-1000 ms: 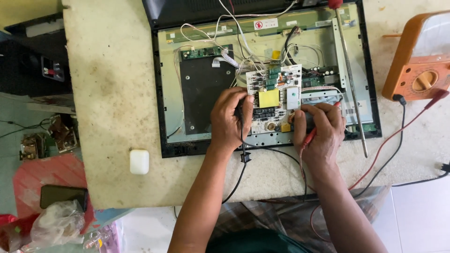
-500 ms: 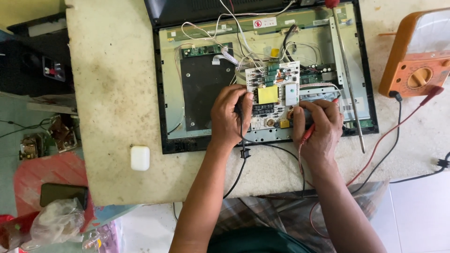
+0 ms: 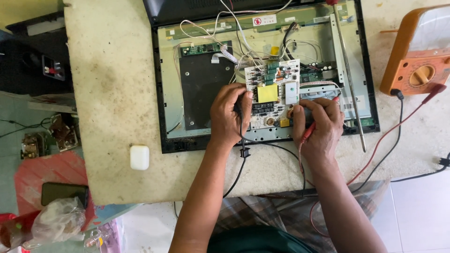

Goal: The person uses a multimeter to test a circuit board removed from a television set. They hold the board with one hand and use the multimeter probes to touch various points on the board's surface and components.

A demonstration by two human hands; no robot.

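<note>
An opened flat screen (image 3: 173, 84) lies back-up on the stone table (image 3: 108, 84), its white circuit board (image 3: 272, 79) with a yellow part exposed. My left hand (image 3: 227, 117) grips a black test probe (image 3: 239, 110) whose tip rests on the board's lower left. My right hand (image 3: 318, 124) holds a red test probe (image 3: 309, 131) at the board's lower right edge. Black and red leads run from both probes off the table's front and round to an orange meter (image 3: 417, 61) at the right.
A long screwdriver (image 3: 349, 79) lies across the screen's right side. A small white case (image 3: 139, 157) sits on the table at the left. Below left are a dark phone (image 3: 63, 192), a plastic bag (image 3: 56, 220) and loose electronics (image 3: 61, 133). A black plug (image 3: 443, 161) lies far right.
Both hands stay on the board with the probes; the view has shifted slightly, and the probes have barely moved.
</note>
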